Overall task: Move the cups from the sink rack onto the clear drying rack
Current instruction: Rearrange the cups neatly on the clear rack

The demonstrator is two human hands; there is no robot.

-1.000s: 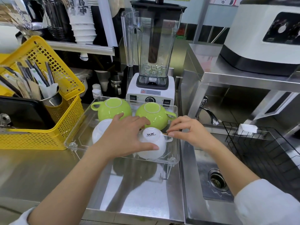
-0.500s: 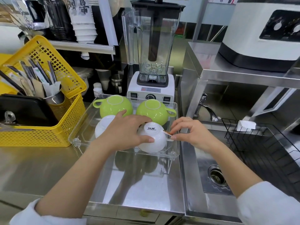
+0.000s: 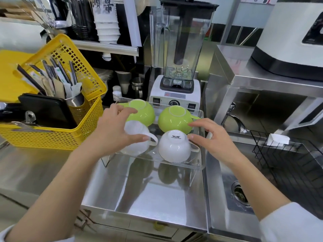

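Observation:
Four cups stand upside down on the clear drying rack (image 3: 199,165). Two green cups are at the back, one on the left (image 3: 146,114) and one on the right (image 3: 174,120). Two white cups are in front. My left hand (image 3: 111,131) lies over the left white cup (image 3: 138,146), thumb by its handle and fingertips reaching the left green cup. My right hand (image 3: 212,137) is open beside the right white cup (image 3: 173,148). Its thumb is at that cup's handle and its forefinger touches the right green cup. The black wire sink rack (image 3: 279,154) holds no cup that I can see.
A yellow basket (image 3: 52,137) with utensils and a black tray stands left of the rack. A blender (image 3: 180,49) is right behind it. The sink (image 3: 227,182) with a tap (image 3: 234,119) lies to the right. A white machine (image 3: 288,41) sits on the raised steel shelf.
My left hand has left the right white cup and moved onto the left white cup. My right hand stays by the right white cup's handle, its fingers now spread wider.

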